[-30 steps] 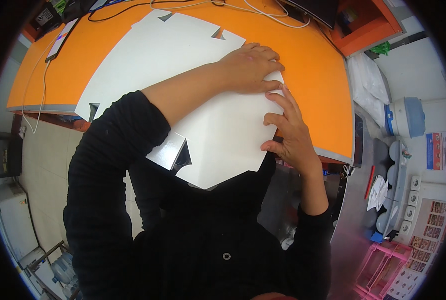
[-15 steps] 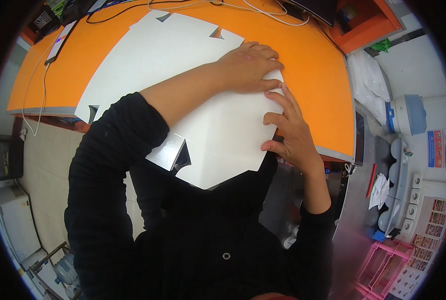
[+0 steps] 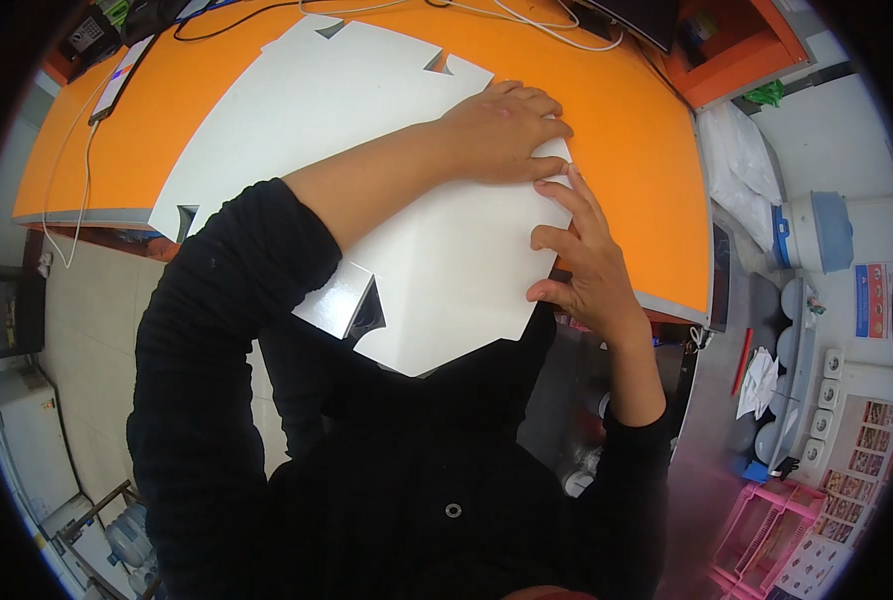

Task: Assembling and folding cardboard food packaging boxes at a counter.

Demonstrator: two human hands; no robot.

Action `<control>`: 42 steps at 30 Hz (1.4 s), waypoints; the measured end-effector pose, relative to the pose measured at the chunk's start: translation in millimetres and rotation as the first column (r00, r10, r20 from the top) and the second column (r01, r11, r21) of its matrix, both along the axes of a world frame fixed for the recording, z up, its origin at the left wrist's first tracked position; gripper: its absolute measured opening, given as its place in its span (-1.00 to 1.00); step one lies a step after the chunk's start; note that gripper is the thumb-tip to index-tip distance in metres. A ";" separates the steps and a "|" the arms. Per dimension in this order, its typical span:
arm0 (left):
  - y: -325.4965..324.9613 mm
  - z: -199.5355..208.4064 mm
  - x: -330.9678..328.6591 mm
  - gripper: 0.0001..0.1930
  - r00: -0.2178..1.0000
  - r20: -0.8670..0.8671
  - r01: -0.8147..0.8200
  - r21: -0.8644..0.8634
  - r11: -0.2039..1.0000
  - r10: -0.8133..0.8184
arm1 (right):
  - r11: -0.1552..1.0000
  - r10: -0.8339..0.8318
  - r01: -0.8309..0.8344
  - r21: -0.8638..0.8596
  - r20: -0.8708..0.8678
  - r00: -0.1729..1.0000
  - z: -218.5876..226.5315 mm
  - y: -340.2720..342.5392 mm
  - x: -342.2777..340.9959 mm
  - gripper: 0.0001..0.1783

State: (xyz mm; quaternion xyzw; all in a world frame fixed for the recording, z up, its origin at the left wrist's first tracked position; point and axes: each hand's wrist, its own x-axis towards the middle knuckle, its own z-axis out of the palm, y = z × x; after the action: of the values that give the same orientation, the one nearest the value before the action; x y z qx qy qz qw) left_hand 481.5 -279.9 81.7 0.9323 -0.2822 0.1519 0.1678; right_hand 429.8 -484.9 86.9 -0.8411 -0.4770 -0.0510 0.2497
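Essentially, nothing in the work has moved over the last second: both hands and the white sheet [image 3: 456, 265] keep their places, apart from a slight shift of the whole view. The sheet, notched along its edges, lies on the orange table [image 3: 641, 200], its near part projecting over the front edge toward the person's dark clothing [image 3: 416, 450]. The left forearm crosses the sheet diagonally from the left, dark sleeve pushed up toward the elbow. The left hand [image 3: 506, 132] rests palm down at the sheet's right-hand edge, unclenched, fingers pointing right, thumb lying near the right fingertips. The right hand [image 3: 598, 262] comes up from the lower right, back of the hand outward, fingers half-bent and spaced, tips at the same edge, thumb lowest and apart from the index finger. Whether the right hand pinches the sheet cannot be told.
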 end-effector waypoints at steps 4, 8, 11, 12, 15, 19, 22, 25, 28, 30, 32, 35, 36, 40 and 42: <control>-1.2 -1.2 0.2 -0.59 1.000 0.007 -0.001 -0.002 1.000 0.001 | 1.000 0.008 -0.008 0.000 0.017 1.000 -0.6 -1.2 0.8 -0.44; 0.1 -7.6 4.4 -0.55 0.998 0.051 0.028 -0.067 0.997 -0.025 | 0.999 0.011 -0.010 0.044 -0.031 0.999 0.4 -0.6 1.9 -0.41; 0.5 -10.0 4.9 -0.55 0.999 0.046 0.019 -0.078 0.997 -0.015 | 1.000 -0.004 0.004 0.015 -0.030 1.000 2.5 -0.1 1.8 -0.37; 0.8 -9.4 5.4 -0.55 0.999 0.049 0.018 -0.083 0.996 -0.014 | 1.000 -0.015 0.015 -0.024 -0.011 1.000 2.5 -0.3 1.9 -0.36; 0.4 -7.0 6.0 -0.54 0.999 0.042 0.031 -0.068 0.997 -0.028 | 0.999 -0.016 0.016 -0.028 0.002 1.000 1.6 -1.8 2.1 -0.35; -1.5 -4.8 6.8 -0.54 0.999 -0.001 0.033 -0.058 0.998 -0.033 | 0.999 -0.016 0.016 -0.038 -0.002 1.000 5.3 -2.5 1.7 -0.37; -2.3 -6.3 5.7 -0.53 1.000 -0.004 0.023 -0.034 0.999 -0.023 | 0.999 0.025 -0.023 0.033 -0.079 0.997 14.6 -2.5 3.3 -0.48; 0.6 -6.8 6.6 -0.53 1.000 0.002 0.021 -0.035 0.999 -0.021 | 1.000 -0.014 0.014 0.003 -0.037 0.999 28.9 -1.4 6.2 -0.67; -1.4 -5.0 5.5 -0.54 0.999 -0.017 0.031 -0.049 0.998 -0.032 | 0.996 0.015 -0.021 -0.090 -0.058 0.998 33.8 0.8 8.0 -0.83; -1.3 -3.5 5.5 -0.54 0.999 -0.029 0.027 -0.059 0.998 -0.029 | 0.994 0.034 -0.035 -0.105 -0.008 0.999 34.5 2.2 8.6 -0.91; -0.3 -3.1 6.1 -0.54 0.999 -0.033 0.037 -0.049 0.998 -0.038 | 0.987 0.035 -0.026 -0.158 0.052 0.998 39.2 7.9 5.3 -0.90; -0.6 -4.0 7.5 -0.54 0.999 -0.012 0.050 -0.048 0.998 -0.051 | 0.968 0.058 -0.013 -0.250 0.172 0.983 39.4 15.4 1.4 -0.85; -2.1 -4.5 7.8 -0.54 0.999 -0.010 0.053 -0.051 0.997 -0.054 | 0.957 0.081 -0.010 -0.292 0.231 0.970 38.9 15.7 0.8 -0.82; -1.1 -4.0 7.0 -0.53 0.998 -0.038 0.039 -0.039 0.998 -0.041 | 0.974 0.068 -0.046 -0.222 0.093 0.993 35.2 9.3 9.0 -0.81; -1.2 -6.5 8.2 -0.53 0.999 -0.031 0.042 -0.039 0.998 -0.043 | 0.990 0.077 -0.075 -0.117 0.016 0.997 36.1 8.1 10.9 -0.83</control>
State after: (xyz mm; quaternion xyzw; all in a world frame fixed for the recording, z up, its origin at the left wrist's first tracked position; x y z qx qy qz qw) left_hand 489.7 -281.1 75.2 0.9250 -0.2962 0.1391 0.1933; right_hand 440.6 -476.7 123.1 -0.8349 -0.5134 -0.0224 0.1972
